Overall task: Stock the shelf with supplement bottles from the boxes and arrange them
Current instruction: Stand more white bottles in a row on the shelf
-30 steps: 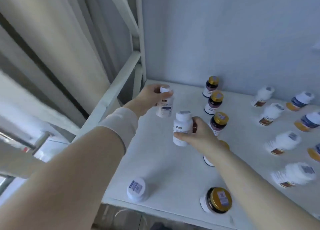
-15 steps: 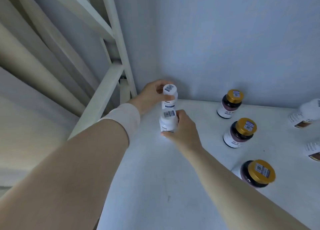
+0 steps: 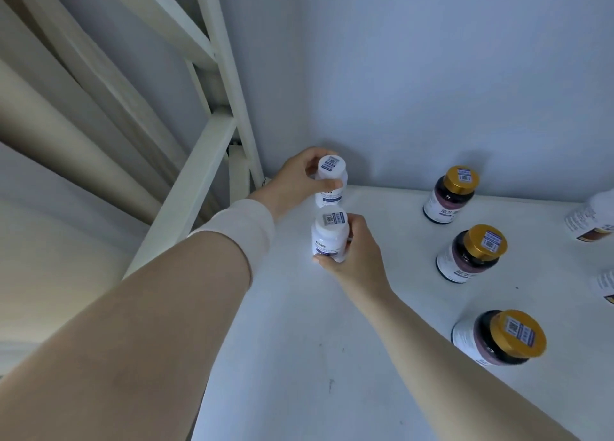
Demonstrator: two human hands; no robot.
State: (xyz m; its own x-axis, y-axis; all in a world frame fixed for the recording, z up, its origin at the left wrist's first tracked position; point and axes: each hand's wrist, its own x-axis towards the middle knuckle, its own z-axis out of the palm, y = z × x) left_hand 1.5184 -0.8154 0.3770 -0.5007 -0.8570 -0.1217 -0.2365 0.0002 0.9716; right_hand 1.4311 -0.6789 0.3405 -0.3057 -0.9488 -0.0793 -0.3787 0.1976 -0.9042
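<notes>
Three gold-capped bottles (image 3: 471,253) stand on the shelf (image 3: 299,341) right of its corner post (image 3: 246,148), beside which the left hand (image 3: 292,181) grips the rear white bottle (image 3: 330,183), the right hand (image 3: 357,258) the front white bottle (image 3: 329,238); stocking seems partway.

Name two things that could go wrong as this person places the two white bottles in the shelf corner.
1. The rear white bottle in the left hand and the front white bottle in the right hand sit very close; releasing carelessly could knock one over.
2. The right forearm passes near the nearest gold-capped bottle; pulling back might topple it.
</notes>
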